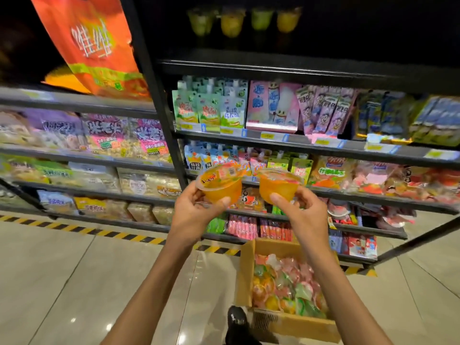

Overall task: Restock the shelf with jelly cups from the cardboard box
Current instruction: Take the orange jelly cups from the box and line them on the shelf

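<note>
We hold two orange jelly cups up in front of the black shelf. Our left hand grips the first jelly cup, thumb across its near side and fingers curled behind it, the printed lid tilted toward us. Our right hand grips the second jelly cup, thumb on its near wall and fingers wrapped round the far side. The two cups are close side by side at about the same height; we cannot tell whether their rims touch.

Below our right forearm the cardboard box stands open on the tiled floor, just in front of the lowest shelf; it is filled with loose jelly cups in orange, pink, green and yellow. A dark shoe is beside the box's near corner. A yellow-and-black striped tape runs along the floor at the foot of the shelving. On the dim top tier a row of green and yellow cups stands upright; the tiers beneath carry pouches and packets, blurred.
</note>
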